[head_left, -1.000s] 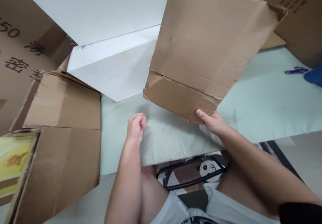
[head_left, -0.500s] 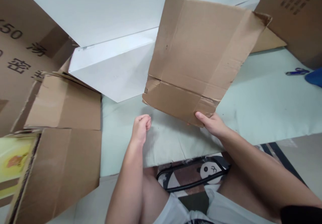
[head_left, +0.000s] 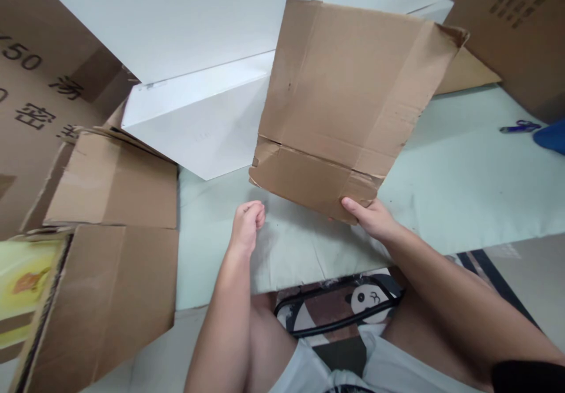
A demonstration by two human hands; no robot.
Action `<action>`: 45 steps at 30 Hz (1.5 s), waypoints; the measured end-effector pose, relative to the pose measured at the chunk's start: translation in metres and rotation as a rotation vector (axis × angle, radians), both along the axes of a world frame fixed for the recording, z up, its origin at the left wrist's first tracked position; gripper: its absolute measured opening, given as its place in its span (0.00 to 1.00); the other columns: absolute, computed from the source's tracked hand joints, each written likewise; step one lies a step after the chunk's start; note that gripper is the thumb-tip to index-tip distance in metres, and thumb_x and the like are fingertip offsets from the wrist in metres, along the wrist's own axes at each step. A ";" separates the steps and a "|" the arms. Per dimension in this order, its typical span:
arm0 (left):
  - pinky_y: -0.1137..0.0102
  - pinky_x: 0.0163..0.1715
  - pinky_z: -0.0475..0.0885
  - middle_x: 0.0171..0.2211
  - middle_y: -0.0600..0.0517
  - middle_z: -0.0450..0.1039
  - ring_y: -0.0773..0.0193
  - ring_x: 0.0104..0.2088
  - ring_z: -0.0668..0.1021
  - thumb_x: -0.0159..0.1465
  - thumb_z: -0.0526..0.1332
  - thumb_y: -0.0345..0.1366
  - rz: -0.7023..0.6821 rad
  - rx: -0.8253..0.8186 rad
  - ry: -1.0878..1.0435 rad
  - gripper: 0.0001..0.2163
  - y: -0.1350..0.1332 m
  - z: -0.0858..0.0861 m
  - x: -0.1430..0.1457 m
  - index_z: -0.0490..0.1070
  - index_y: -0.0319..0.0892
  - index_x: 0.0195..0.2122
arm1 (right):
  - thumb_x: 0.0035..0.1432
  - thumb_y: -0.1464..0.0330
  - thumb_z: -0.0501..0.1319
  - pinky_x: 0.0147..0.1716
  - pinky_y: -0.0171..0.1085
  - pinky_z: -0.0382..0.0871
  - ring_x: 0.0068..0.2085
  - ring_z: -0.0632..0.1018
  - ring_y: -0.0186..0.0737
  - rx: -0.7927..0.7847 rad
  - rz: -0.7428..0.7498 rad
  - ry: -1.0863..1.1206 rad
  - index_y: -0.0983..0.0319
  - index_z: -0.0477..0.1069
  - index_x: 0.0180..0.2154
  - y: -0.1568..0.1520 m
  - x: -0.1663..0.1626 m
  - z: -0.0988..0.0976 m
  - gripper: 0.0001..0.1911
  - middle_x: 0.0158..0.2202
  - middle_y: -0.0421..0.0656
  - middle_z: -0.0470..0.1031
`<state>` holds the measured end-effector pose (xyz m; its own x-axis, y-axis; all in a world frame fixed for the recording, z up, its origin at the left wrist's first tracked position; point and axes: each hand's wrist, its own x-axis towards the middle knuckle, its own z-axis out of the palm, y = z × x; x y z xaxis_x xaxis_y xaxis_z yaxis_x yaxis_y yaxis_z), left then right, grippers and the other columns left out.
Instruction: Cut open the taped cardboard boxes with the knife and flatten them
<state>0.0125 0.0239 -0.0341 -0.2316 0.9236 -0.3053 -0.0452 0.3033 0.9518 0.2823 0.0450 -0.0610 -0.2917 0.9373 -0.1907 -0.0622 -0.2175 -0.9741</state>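
A flattened brown cardboard box [head_left: 344, 87] is held up at a tilt over the table, its top edge in front of the white panels. My right hand [head_left: 371, 213] grips its lower right corner, thumb on the front face and the other fingers mostly hidden behind. To the left, my left hand [head_left: 248, 222] is closed in a fist just above the table, apart from the cardboard. Nothing sticks out of the fist.
A pale green cloth covers the table [head_left: 477, 187]. An open cardboard box [head_left: 119, 275] stands at the left, a white box-like unit [head_left: 198, 128] behind. Purple-handled scissors [head_left: 521, 126] and a blue object [head_left: 549, 137] lie at the right, near a large carton [head_left: 521, 40].
The upper end of the cardboard has tipped slightly down and to the left. My right hand keeps its grip, and my left fist stays in place.
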 end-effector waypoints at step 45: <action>0.68 0.25 0.46 0.15 0.58 0.47 0.69 0.21 0.55 0.54 0.59 0.32 -0.242 -0.058 0.644 0.17 0.002 -0.020 0.005 0.51 0.44 0.14 | 0.53 0.42 0.69 0.54 0.57 0.80 0.54 0.83 0.55 0.080 0.087 -0.048 0.57 0.78 0.48 -0.001 -0.002 -0.012 0.31 0.48 0.50 0.84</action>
